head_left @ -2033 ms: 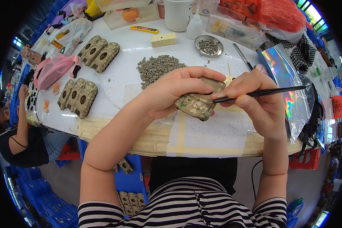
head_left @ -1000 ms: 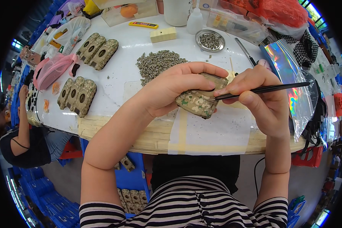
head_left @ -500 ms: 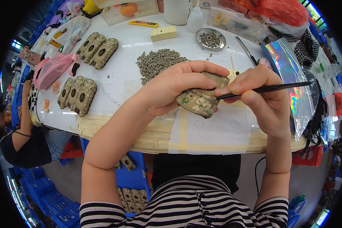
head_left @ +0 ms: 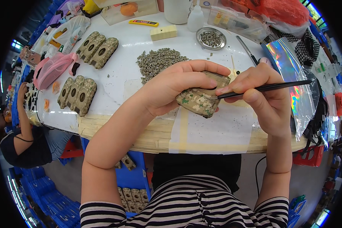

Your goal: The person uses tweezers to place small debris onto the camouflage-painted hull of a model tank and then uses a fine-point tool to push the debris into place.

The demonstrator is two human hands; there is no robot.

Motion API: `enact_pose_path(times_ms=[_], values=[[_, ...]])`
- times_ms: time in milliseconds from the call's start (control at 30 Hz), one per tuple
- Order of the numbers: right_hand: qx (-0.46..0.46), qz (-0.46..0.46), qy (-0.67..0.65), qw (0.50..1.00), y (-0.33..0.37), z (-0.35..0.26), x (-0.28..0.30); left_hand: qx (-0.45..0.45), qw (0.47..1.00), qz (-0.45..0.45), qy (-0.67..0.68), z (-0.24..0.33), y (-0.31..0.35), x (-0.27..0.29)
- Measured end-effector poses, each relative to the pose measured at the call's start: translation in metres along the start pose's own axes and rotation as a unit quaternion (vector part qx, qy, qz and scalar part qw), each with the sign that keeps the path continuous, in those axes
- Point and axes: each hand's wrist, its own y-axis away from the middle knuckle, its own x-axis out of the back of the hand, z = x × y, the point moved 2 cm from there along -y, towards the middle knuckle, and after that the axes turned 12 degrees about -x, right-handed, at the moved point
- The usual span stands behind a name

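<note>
My left hand [head_left: 182, 83] is closed around a camouflage-patterned casing [head_left: 197, 99], its thumb lying across the upper face near a dark round hole. The casing is tilted above the white sheet at the table's front edge. In my right hand [head_left: 264, 91] is a pair of black tweezers [head_left: 281, 86], pinched between thumb and fingers. Their thin tip touches or nearly touches the casing's face; whether anything tiny sits at the tip is too small to tell. Just beyond my left hand lies a heap of small metallic parts [head_left: 157, 62].
Similar casings stand in two groups, one farther back [head_left: 98, 49] and one nearer [head_left: 76, 95]. A round metal dish [head_left: 220, 34] holds more small parts. Behind the heap are a pale block [head_left: 163, 33] and a yellow cutter [head_left: 143, 23]. Another person [head_left: 26, 142] sits at left.
Both hands keep almost the same pose; the tweezers' tip has shifted very slightly on the casing. At left, the other person's arm has moved a little.
</note>
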Motion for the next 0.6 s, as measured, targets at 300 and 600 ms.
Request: enact_pose_path(times_ms=[300, 600], values=[[-0.011, 0.015, -0.024, 1.000, -0.001, 0.001, 0.001, -0.006, 1.000, 0.004, 0.006, -0.001, -0.001, 0.000], [0.074, 0.156, -0.077, 0.982, 0.014, 0.005, 0.033, -0.041, 0.999, 0.019, -0.006, 0.005, 0.001, 0.006]])
